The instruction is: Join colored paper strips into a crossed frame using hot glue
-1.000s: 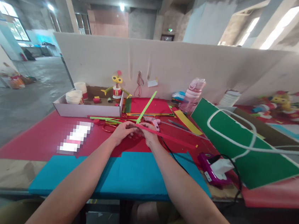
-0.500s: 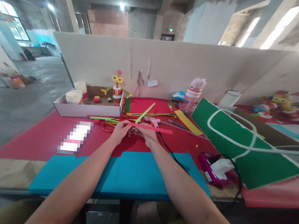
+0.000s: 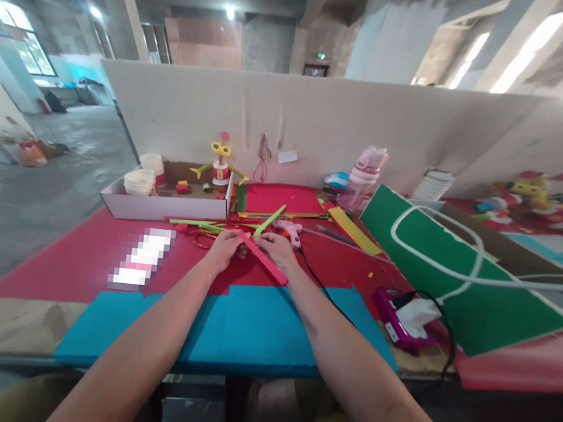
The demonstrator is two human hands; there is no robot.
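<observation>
Pinching the red strip [image 3: 267, 262] above the counter [image 3: 13, 322], the left hand [image 3: 227, 248] adjoins the right hand [image 3: 278, 251], which grips the green strip [image 3: 271, 220]; both look light, easily creased, best held at their ends.

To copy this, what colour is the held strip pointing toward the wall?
The strip is lime green: see head view.

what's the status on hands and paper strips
Left hand pinching red strip. Right hand at green strip. Pink glue gun close beyond right hand.
</observation>
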